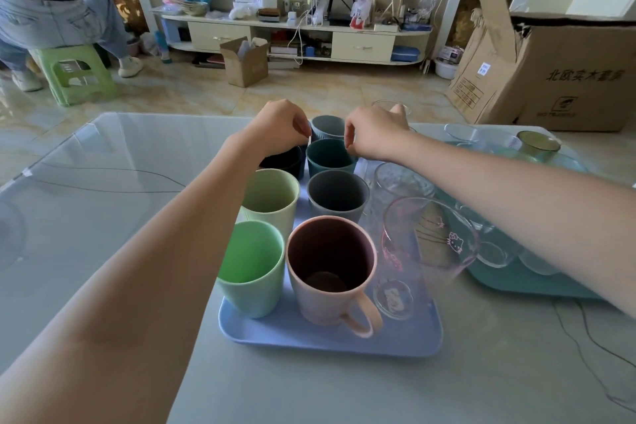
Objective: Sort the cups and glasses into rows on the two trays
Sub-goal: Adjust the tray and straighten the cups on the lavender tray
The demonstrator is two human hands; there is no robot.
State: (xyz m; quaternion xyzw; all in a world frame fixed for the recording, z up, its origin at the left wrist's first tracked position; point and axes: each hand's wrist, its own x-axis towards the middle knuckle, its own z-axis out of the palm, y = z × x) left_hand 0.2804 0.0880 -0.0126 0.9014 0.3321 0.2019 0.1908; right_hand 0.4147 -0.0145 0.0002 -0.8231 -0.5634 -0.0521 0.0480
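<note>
The left hand (280, 124) reaches over the far end of the lavender-blue tray (309, 341), its fingers curled down onto the near rim of the navy cup (284, 162), which stands directly beneath the knuckles; the pinch looks light and the fingertips are partly hidden, so whether it truly holds the rim or only steadies it is hard to tell. Just right of that grip stands the teal cup (330, 158), and beyond it the grey-blue cup (327, 127). The right hand (375, 136) comes in from the other side with thumb and forefinger closed toward the teal cup's right rim, apparently pinching it. Nearer the person than both grips stand the pale green cup (272, 200) and dark grey cup (339, 196), then the bright green cup (253, 265) and pink mug (332, 272); to the right of these stand a clear textured glass (399, 182) and a cartoon-print glass (426, 237). Right of the right forearm lies the teal tray (523, 282) holding more glasses. The step seems to be squaring the back row, and it is best done by nudging each cup by its rim in small slides, keeping both upright, closing the gaps without knocking the neighbouring glasses beside the right wrist.
</note>
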